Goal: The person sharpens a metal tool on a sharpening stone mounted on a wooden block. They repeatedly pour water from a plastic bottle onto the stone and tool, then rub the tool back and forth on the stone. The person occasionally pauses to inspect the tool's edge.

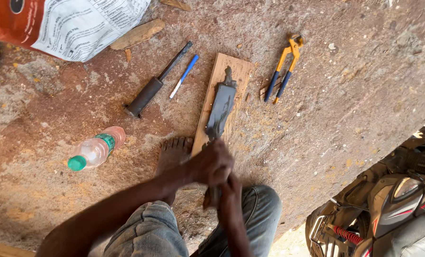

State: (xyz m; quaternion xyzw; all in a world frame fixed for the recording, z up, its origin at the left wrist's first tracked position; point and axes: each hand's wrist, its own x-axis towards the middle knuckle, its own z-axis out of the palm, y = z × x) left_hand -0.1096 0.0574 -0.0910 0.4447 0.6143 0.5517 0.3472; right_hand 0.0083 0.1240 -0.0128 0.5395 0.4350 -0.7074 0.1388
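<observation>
**Both hands clenched on a dark tool over a small board**

Grip first: the left hand (213, 164) is clenched over the near end of a dark metal tool (220, 110), and the right hand (230, 190) is closed on the same handle just below it, so the tool is held two-handed. Its flat dark body lies lengthwise on a narrow wooden plank (237, 66), which rests on the dusty ground (355, 85). A bare foot (172, 152) is set just beside the plank's near end, touching or almost touching it; which cannot be told.

As for progress, pale sawdust is scattered around the plank and towards the knees, which suggests that some working of the wood is already done. The plank is seen whole and uncut, so most of the shaping is judged to remain.

Lying unused nearby are a dark cylindrical tool (155, 83), a blue and white pen (184, 75), orange-and-blue pincers (284, 66) and a plastic bottle (97, 148) on its side. A printed sack (79, 24) lies at the upper left.
</observation>
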